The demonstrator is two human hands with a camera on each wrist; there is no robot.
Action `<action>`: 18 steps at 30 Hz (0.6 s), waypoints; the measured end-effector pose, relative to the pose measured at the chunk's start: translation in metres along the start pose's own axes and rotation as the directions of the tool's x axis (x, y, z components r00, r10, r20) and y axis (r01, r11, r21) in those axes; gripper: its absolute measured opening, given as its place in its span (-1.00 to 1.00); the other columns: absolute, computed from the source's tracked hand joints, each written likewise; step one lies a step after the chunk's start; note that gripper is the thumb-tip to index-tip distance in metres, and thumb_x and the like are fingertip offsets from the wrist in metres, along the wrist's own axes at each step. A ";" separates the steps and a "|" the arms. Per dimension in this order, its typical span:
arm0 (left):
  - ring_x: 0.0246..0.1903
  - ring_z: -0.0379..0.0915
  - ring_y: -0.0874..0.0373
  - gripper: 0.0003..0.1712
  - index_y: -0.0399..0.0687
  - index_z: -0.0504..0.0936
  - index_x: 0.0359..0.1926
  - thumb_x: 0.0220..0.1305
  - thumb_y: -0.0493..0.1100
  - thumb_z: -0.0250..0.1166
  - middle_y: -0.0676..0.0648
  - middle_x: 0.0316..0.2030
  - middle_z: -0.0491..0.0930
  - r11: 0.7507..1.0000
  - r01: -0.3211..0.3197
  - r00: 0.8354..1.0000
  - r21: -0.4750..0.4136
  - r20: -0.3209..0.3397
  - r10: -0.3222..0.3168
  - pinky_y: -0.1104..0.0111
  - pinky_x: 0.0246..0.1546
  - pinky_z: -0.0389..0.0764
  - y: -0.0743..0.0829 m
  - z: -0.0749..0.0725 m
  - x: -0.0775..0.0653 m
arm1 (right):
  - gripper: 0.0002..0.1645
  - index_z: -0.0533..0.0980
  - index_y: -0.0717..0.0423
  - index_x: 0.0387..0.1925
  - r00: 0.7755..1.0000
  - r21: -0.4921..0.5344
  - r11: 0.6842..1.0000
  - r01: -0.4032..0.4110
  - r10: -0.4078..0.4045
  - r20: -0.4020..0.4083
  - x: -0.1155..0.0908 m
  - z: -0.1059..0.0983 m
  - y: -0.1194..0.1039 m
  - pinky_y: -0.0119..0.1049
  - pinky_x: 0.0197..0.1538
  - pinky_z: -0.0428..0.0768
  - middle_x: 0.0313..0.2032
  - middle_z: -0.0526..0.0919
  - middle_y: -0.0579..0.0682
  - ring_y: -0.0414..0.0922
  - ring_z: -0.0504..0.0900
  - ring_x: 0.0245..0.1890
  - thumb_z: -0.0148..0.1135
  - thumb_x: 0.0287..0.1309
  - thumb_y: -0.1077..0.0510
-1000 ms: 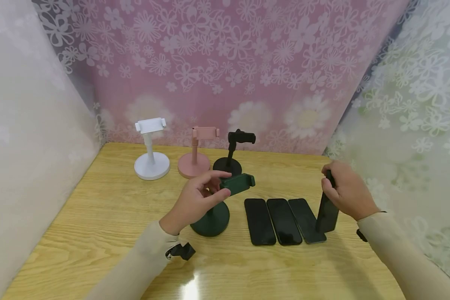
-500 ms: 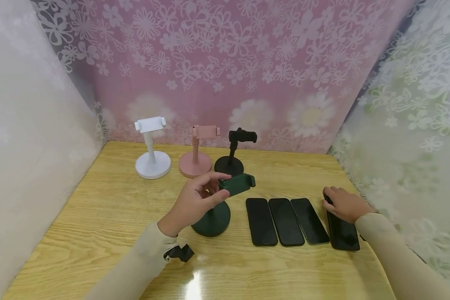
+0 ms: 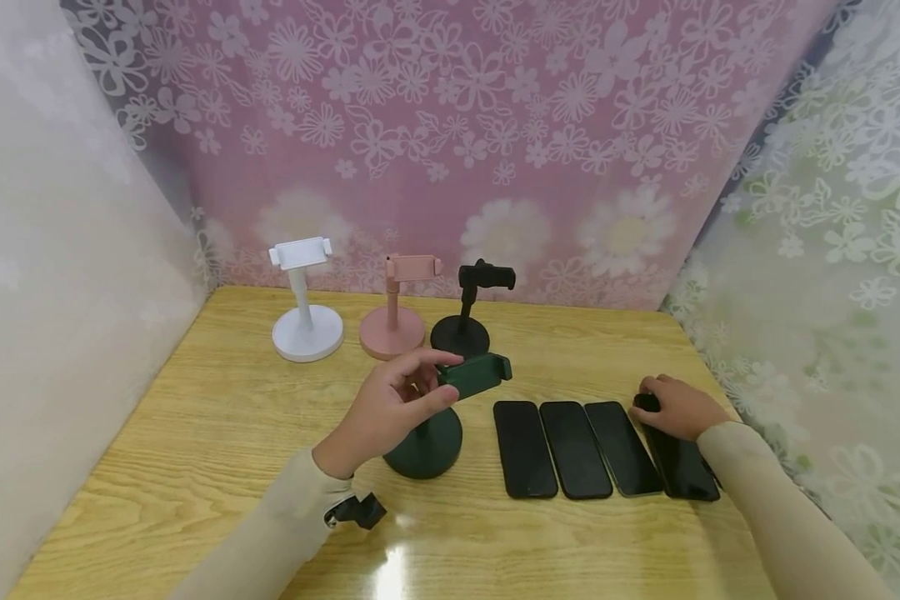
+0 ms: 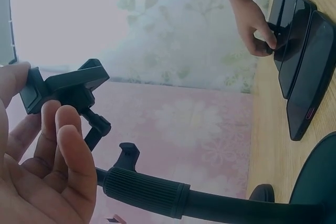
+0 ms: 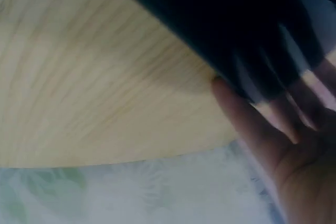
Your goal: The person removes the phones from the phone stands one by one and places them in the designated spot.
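My left hand point(image 3: 378, 404) pinches the clamp of a dark green phone stand point(image 3: 482, 375) between thumb and index finger, at the clamp's left end. In the left wrist view the other fingers curl below the clamp point(image 4: 79, 80) without plainly touching it. My right hand point(image 3: 681, 407) grips the far end of a black smartphone point(image 3: 686, 475), which lies flat at the right end of a row. Its thumb point(image 5: 236, 106) is at the phone's edge in the right wrist view. Three more dark smartphones point(image 3: 576, 450) lie side by side to its left, screens up.
Along the back of the wooden table point(image 3: 195, 467) stand a white phone stand point(image 3: 307, 333), a pink one point(image 3: 392, 333) and a black one point(image 3: 461, 335). Behind them hangs a pink flowered curtain point(image 3: 420, 125). Pale curtains point(image 3: 832, 275) flank both sides.
My right hand has lowered its smartphone from a steep tilt to lying flat right of the row. The phone has then slid left, closer to its neighbour. My left hand stays at the green stand.
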State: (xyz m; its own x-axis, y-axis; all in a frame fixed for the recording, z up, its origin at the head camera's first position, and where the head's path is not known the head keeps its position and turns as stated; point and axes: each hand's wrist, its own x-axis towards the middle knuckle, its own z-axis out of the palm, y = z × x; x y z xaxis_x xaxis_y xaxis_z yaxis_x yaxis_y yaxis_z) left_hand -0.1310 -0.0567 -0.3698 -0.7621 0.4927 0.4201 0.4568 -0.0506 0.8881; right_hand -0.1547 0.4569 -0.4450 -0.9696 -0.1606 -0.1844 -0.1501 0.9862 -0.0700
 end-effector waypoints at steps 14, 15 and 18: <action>-0.46 0.41 0.08 -0.53 0.03 0.64 0.25 0.43 0.08 0.36 -0.07 -0.34 0.52 0.999 -0.020 1.000 -0.040 0.000 0.020 0.36 -0.39 0.51 -0.006 0.002 -0.001 | -0.09 0.49 0.50 0.04 0.948 0.060 0.969 -0.241 0.221 0.228 0.002 -0.021 -0.015 0.03 -0.24 0.58 -0.17 0.65 0.34 0.13 0.63 -0.30 0.21 0.34 -0.38; -0.46 0.40 0.08 -0.53 0.03 0.64 0.25 0.43 0.09 0.35 -0.07 -0.34 0.52 0.999 -0.024 1.000 -0.042 -0.003 0.024 0.37 -0.39 0.50 -0.007 0.002 -0.001 | -0.08 0.49 0.51 0.04 0.946 0.064 0.967 -0.248 0.228 0.232 0.003 -0.021 -0.016 0.03 -0.23 0.59 -0.14 0.65 0.36 0.14 0.64 -0.29 0.22 0.33 -0.38; -0.48 0.38 0.09 -0.51 0.01 0.65 0.26 0.43 0.11 0.35 -0.07 -0.35 0.52 0.998 -0.033 0.999 -0.053 -0.010 0.033 0.38 -0.41 0.47 -0.008 0.005 -0.001 | -0.07 0.49 0.52 0.05 0.940 0.065 0.961 -0.271 0.249 0.234 0.002 -0.023 -0.020 0.11 -0.14 0.62 -0.05 0.62 0.45 0.23 0.66 -0.18 0.22 0.33 -0.37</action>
State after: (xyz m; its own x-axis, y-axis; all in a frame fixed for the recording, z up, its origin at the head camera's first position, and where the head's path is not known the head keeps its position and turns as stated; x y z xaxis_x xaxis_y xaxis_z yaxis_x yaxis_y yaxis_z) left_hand -0.1318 -0.0528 -0.3783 -0.7516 0.4817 0.4507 0.4567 -0.1131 0.8824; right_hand -0.1584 0.4382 -0.4218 -0.9034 0.0850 -0.4203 0.1307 0.9881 -0.0813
